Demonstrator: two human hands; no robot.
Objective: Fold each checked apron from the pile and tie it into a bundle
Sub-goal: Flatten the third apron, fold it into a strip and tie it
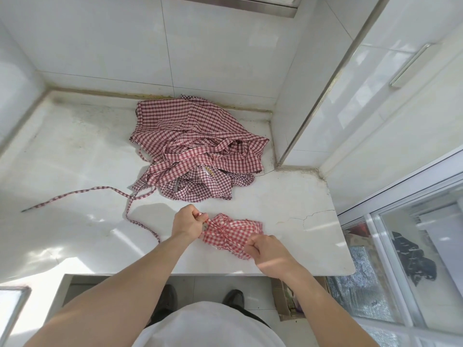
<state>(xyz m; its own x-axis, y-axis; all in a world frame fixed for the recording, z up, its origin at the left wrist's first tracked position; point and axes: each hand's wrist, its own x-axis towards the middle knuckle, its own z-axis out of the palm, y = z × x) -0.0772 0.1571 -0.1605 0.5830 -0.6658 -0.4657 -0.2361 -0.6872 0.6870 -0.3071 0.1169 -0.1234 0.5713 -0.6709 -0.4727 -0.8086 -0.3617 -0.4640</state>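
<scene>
A long checked strap (75,194) lies loose on the left part of the white counter (75,151). It runs from its far left tip toward the pile and loops down near the left arm. The pile of checked aprons (198,146) sits in a messy heap at the back of the counter, near the tiled wall (125,46), with many straps tangled on top of it.

In front of the pile, near the counter's front edge, lies a small folded apron (230,234) in red and white checks. The left hand (188,221) is curled tight and pinches a strap end at the left side of this small bundle. The right hand (265,254) is curled too and grips the cloth at the bundle's right front corner. Thin straps cross over the top of the bundle between the two hands.

On the right stands a white cupboard door (375,96) with a metal handle (408,66). Lower right is a glass sliding door (413,259)
</scene>
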